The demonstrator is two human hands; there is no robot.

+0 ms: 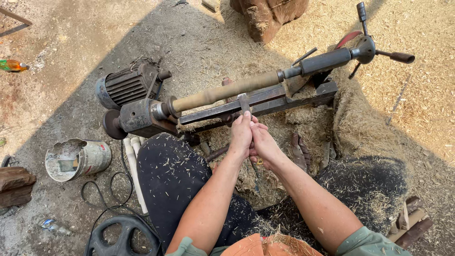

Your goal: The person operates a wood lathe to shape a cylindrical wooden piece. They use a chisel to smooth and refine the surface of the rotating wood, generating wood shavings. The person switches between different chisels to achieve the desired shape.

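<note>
Gripping: both hands close around one flat metal chisel (244,103), its blade pointing away from the person toward the lathe.
Left hand (241,135): wrapped tight around the chisel's shank, fingers curled, thumb up along the steel.
Right hand (264,146): closed on the lower part of the same tool, just behind and touching the left hand; the handle end shows below it, over the lap.
Legs: dark trousers (170,175) flecked with pale shavings, knees spread to either side of the machine.
Chisel tip: lies across the tool rest bar (265,97) and reaches the wooden spindle; whether the edge touches the wood cannot be told.
Wooden spindle (227,90): a long pale round piece, held level between the headstock on the left and the tailstock on the right, tilted slightly up to the right in view.
Headstock (140,117): rusty block with a round pulley on its left end, sitting on the ground just beyond the left knee.
Electric motor (124,85): ribbed grey housing, just behind the headstock.
Tailstock (327,60): dark cylinder ending in a hub with spoke handles (367,47).
Bucket (78,159): crusted pail on its side, to the left, near a black cable (106,189).
Ground: wood shavings (417,104) heaped thick on the right, in sunlight.
Log (268,14): reddish chunk at the far edge.
Bottle (13,65): lying far left.
</note>
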